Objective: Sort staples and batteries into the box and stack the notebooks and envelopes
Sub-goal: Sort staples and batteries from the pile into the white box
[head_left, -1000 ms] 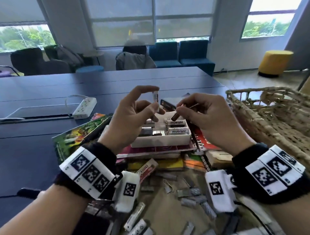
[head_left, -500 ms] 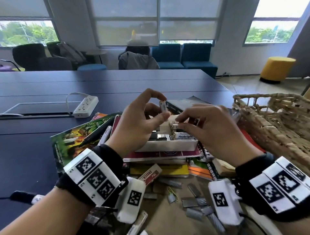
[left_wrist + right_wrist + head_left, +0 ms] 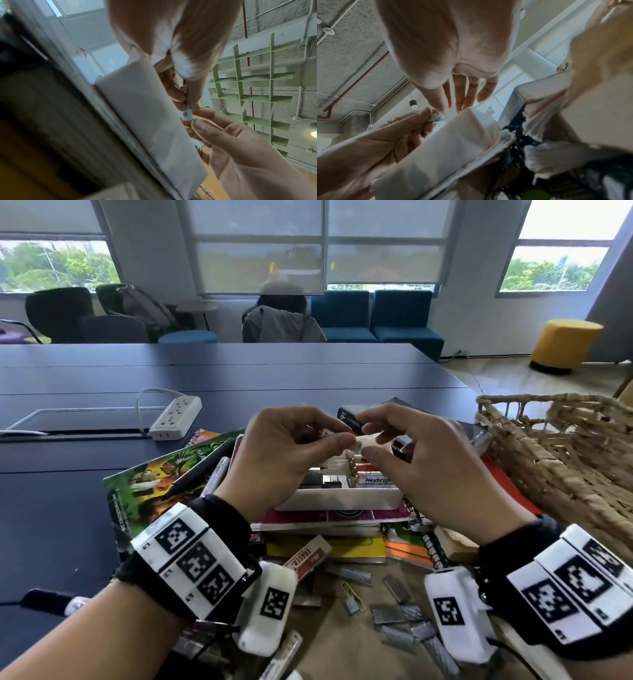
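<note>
A small white battery (image 3: 363, 441) lies level above the white box (image 3: 337, 503), pinched at both ends. My left hand (image 3: 342, 437) holds its left end between thumb and forefinger. My right hand (image 3: 371, 440) pinches its right end. The left wrist view shows the same battery (image 3: 187, 115) between both hands' fingertips. In the box, Heybright batteries (image 3: 376, 480) fill the right side and staple strips (image 3: 318, 479) the left. The box sits on a stack of notebooks (image 3: 329, 517). Loose staple strips (image 3: 394, 614) lie on a brown envelope (image 3: 342, 652) close to me.
A wicker basket (image 3: 565, 453) stands at the right. A green picture book (image 3: 154, 484) with a marker (image 3: 215, 477) lies at the left, a power strip (image 3: 176, 417) behind it. An eraser (image 3: 306, 556), a paper clip (image 3: 352, 594) and more batteries (image 3: 284, 655) lie among the staples.
My right hand set its battery down in the box, then rose to the one in my left hand. That battery turned from upright to level.
</note>
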The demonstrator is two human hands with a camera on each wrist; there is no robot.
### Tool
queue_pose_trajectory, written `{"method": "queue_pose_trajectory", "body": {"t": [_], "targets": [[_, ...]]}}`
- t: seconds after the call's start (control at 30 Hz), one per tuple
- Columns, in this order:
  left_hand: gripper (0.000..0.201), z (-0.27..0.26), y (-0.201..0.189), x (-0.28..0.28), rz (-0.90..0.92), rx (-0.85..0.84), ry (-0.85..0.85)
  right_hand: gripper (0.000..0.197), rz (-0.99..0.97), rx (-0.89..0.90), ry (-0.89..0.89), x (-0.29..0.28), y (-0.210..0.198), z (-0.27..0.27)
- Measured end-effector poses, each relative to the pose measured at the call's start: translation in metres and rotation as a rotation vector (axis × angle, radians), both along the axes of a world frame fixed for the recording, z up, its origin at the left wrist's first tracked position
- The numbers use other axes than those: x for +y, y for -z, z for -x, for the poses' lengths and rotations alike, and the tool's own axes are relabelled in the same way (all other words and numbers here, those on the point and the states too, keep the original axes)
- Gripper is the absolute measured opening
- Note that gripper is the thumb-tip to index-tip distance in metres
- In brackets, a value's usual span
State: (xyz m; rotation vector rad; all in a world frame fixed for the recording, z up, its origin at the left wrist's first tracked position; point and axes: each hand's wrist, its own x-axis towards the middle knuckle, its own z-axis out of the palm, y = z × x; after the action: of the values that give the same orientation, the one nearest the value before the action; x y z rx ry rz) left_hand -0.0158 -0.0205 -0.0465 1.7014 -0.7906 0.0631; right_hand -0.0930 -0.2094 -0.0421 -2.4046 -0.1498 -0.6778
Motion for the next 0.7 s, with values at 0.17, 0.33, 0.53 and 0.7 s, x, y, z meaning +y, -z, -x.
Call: {"method": "queue_pose_trajectory", "body": {"t": [0.17,0.33,0.53,0.7], "targets": [[0.032,-0.002,0.000,0.001,-0.010,0.017,0.019,0.016,-0.029,-0.010,-0.039,0.003,-0.001,-0.002],[0.034,-0.007,0.003,0.000,-0.022,0.036,0.020,0.009,0.025,-0.026,0.011,-0.001,0.000,-0.004],[0.020,-0.010,0.005,-0.002,-0.206,-0.078,-0.074,0.006,0.086,0.054,0.203,-0.015,0.007,-0.008],[0.015,-0.006,0.005,-0.006,-0.356,-0.177,-0.116,0.023,0.100,0.112,0.203,-0.015,0.009,-0.011]]}}
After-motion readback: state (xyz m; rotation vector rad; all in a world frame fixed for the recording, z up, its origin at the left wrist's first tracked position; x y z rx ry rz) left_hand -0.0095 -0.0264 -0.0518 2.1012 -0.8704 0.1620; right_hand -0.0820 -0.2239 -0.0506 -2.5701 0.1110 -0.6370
